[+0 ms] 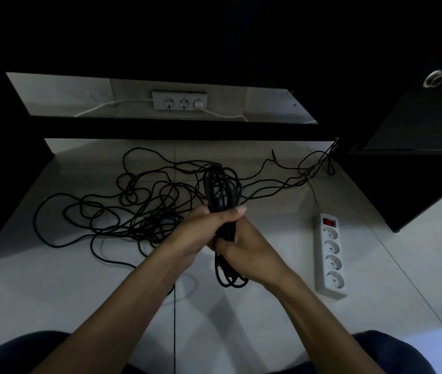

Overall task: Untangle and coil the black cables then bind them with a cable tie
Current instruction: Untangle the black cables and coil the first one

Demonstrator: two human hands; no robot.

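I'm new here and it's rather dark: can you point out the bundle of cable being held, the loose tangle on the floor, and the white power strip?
cable bundle (221,190): head view, on the loops above the hands.
loose tangle (133,209): head view, on crossing strands on the floor.
power strip (330,255): head view, on its white body between sockets.

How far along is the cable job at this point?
Partly done: a coiled bundle is formed, gripped at its middle by the left hand and right hand. Left: much loose cable lies tangled on the floor. No cable tie visible.
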